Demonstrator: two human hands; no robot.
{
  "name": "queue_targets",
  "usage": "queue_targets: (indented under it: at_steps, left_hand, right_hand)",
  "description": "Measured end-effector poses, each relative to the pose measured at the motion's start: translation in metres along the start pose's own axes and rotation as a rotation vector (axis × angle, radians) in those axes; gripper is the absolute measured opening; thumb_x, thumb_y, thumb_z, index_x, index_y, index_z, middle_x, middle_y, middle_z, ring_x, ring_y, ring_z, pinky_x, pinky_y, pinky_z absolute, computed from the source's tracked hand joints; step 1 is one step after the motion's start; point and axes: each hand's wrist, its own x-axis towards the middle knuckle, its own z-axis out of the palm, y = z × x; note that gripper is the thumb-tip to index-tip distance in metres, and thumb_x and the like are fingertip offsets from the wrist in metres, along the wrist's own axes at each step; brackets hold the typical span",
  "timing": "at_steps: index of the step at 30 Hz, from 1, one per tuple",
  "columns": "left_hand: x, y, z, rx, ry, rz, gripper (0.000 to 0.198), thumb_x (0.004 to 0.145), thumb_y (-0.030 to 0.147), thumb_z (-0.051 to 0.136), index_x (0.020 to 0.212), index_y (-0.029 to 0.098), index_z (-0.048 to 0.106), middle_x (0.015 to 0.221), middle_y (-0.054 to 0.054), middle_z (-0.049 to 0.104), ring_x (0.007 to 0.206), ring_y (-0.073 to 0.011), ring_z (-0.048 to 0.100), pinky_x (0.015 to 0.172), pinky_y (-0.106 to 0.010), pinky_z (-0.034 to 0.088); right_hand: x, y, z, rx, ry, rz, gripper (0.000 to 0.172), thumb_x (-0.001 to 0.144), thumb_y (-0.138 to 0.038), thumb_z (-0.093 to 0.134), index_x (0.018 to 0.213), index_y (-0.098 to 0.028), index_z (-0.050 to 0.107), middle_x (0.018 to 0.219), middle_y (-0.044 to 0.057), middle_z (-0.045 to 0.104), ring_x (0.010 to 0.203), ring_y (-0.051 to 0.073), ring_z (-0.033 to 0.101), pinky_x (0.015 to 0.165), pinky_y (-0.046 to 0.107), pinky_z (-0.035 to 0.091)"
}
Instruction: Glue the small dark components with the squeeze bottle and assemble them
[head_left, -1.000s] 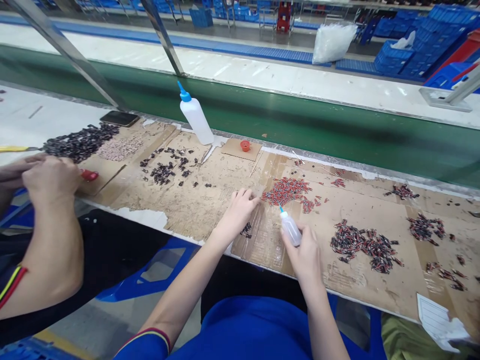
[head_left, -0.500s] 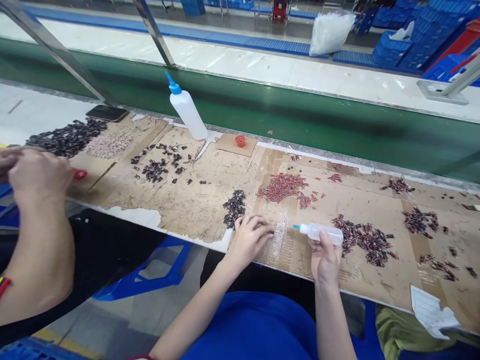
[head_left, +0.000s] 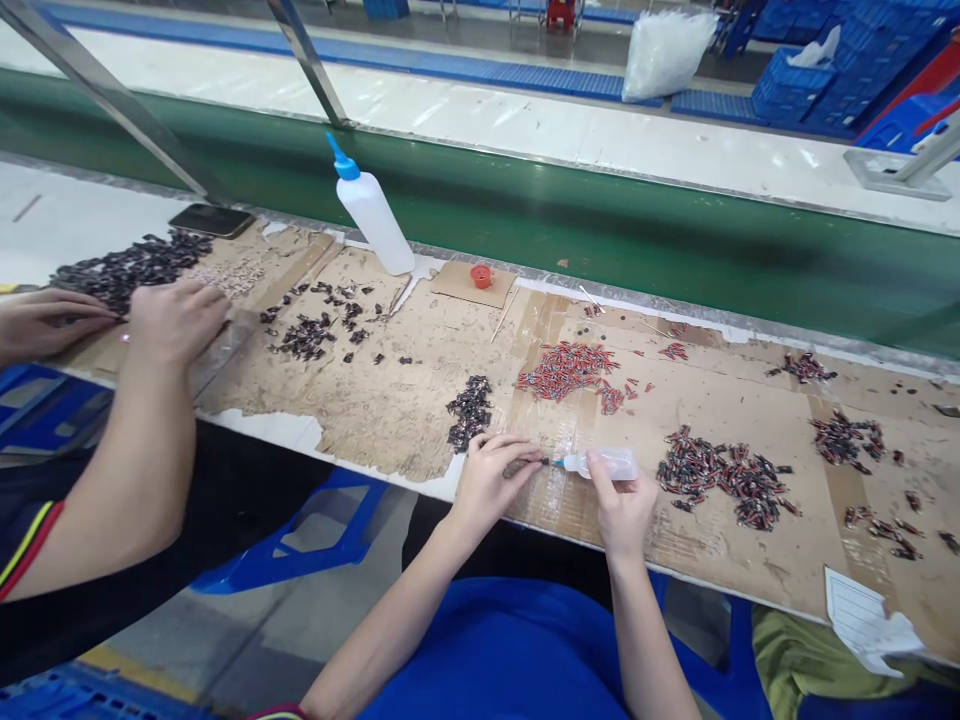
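My left hand [head_left: 491, 478] is closed in a pinch around a small black part [head_left: 545, 461] just above the cardboard. In my right hand [head_left: 625, 508] lies a small translucent squeeze bottle [head_left: 611, 463], tilted level, its blue nozzle tip touching or almost touching the black part. A pile of small black parts [head_left: 470, 412] lies just beyond my left hand. Past the bottle is a heap of small red parts [head_left: 566, 370]. To the right of my right hand are piles of joined black and red pieces [head_left: 724, 475].
A co-worker's hands [head_left: 176, 320] work at the left beside a dark pile [head_left: 131, 270]. A large white bottle [head_left: 376, 222] with a blue nozzle stands at the back, near a red cap [head_left: 481, 276] and a phone [head_left: 212, 221]. Torn paper [head_left: 866, 620] hangs over the front edge.
My right hand has moved left with the squeeze bottle, bringing its nozzle to the part in my left hand. The co-worker's near hand has shifted right.
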Motion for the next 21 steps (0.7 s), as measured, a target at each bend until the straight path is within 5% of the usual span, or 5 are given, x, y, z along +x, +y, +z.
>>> queue_targets:
  at_steps: [21]
  left_hand:
    - [0.0014, 0.0087, -0.0035, 0.049, -0.036, -0.055, 0.005, 0.082, 0.021, 0.069, 0.081, 0.026, 0.071, 0.087, 0.001, 0.078, 0.086, -0.0189, 0.071, 0.093, -0.041, 0.032]
  right_hand:
    - [0.0012, 0.0011, 0.0005, 0.011, 0.002, 0.029, 0.029, 0.068, -0.043, 0.070, 0.065, -0.015, 0.068, 0.065, 0.005, 0.071, 0.062, 0.020, 0.063, 0.060, 0.031, 0.052]
